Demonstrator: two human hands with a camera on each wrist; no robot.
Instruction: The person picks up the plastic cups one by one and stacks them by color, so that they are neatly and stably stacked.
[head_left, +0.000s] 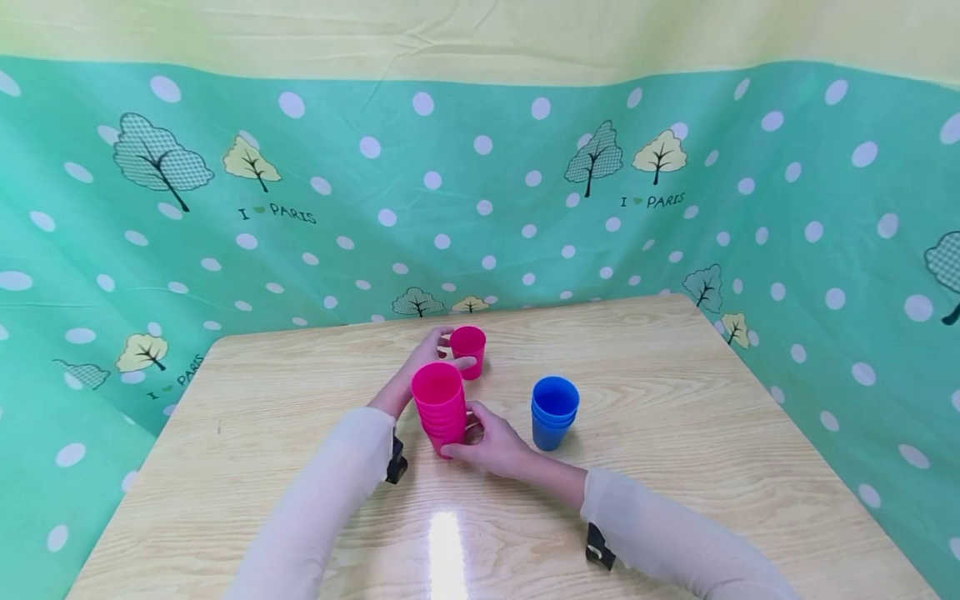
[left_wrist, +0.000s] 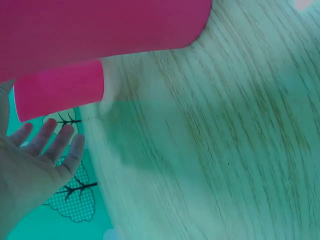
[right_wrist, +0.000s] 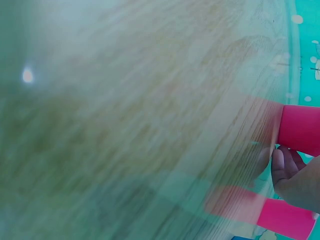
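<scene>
Near the back of the table stands a single pink cup (head_left: 468, 350). My left hand (head_left: 435, 354) is around it, thumb across its front; in the left wrist view the fingers (left_wrist: 57, 145) are spread and apart from the cup (left_wrist: 60, 90). Closer to me is a tall stack of nested pink cups (head_left: 441, 408), upright, partly covering my left hand. My right hand (head_left: 491, 442) holds this stack low down, thumb at the front near its base and fingers at its right side. Three nested blue cups (head_left: 553, 412) stand to the right of it.
The light wood table (head_left: 637, 358) ends at the back and sides against a green dotted curtain (head_left: 487, 192) with printed trees. A bright light reflection (head_left: 446, 550) lies on the tabletop in front. Black wrist devices sit at both sleeves.
</scene>
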